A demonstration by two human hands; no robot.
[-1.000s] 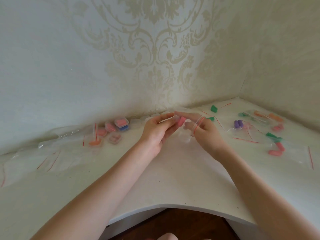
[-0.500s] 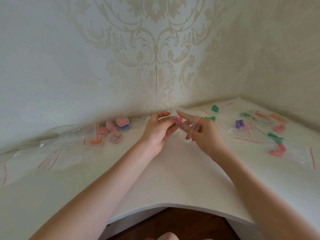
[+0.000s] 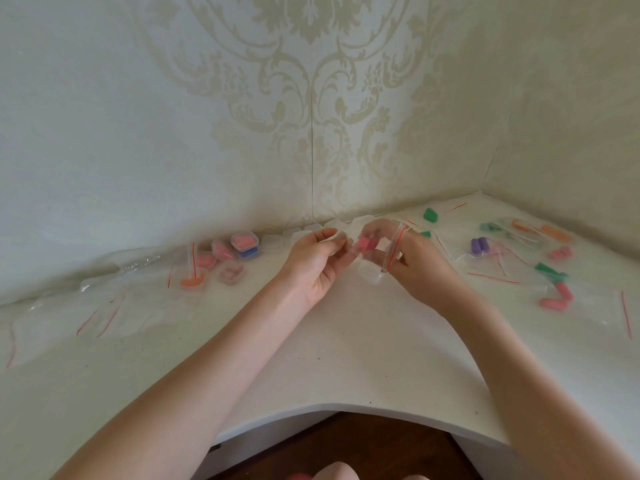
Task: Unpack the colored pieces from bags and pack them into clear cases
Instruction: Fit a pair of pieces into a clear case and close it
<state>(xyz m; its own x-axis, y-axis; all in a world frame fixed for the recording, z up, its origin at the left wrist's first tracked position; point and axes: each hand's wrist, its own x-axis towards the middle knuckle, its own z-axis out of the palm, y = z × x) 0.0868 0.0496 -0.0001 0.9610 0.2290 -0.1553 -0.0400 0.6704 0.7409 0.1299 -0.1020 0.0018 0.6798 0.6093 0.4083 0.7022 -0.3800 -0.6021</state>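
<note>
Hands at the middle of the white corner desk (image 3: 346, 341), raised a little above it: our left hand (image 3: 317, 263) curls its fingers round what looks like a small clear case, too blurred to confirm, and our right hand (image 3: 412, 261) grips a little clear bag (image 3: 393, 249) with a red zip strip. Pink pieces (image 3: 364, 244) sit between the two sets of fingertips, at the bag's mouth; they read as short stubs lying roughly crosswise, left to right, though blur hides which end leads. Done so far, by our count: several filled cases (image 3: 239, 247) grouped at the back left holding pink and blue pieces, with emptied bags (image 3: 104, 313) spread flat beside them. Left to do: purple (image 3: 479, 245), green (image 3: 430, 215), orange (image 3: 554, 232) and more pink pieces (image 3: 557, 297) lie bagged or loose on the right. We judge the job under half finished.
</note>
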